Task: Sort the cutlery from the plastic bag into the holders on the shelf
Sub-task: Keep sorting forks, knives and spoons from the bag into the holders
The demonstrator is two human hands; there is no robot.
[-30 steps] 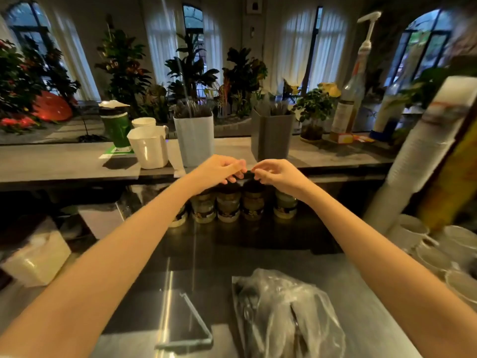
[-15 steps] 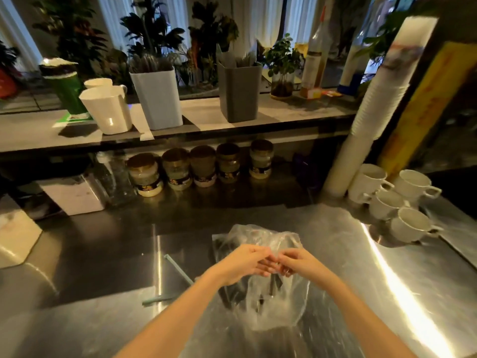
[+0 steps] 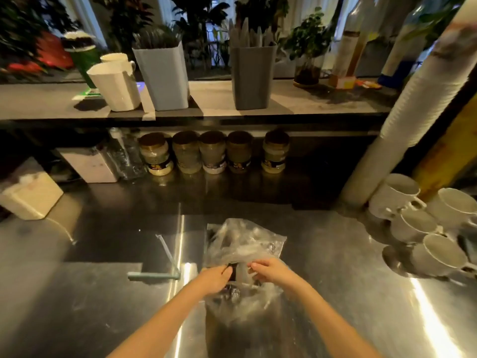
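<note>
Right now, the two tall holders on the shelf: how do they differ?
Colour: the left holder is pale blue-grey, the right holder dark grey. Contents: the left holder is packed with dark handles bunched at the rim; the right holder has pale, pointed pieces standing well above it. Neighbours: the left holder stands by a white jug; the right holder stands alone. Both are upright, tapered and square-sided.

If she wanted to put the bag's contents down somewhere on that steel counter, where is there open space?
Bare steel lies left of the plastic bag, between the green strip and the white box. More lies right of the bag, before the white cups. The back edge is crowded: jars in a row, and the cup stack leaning at the right.
</note>
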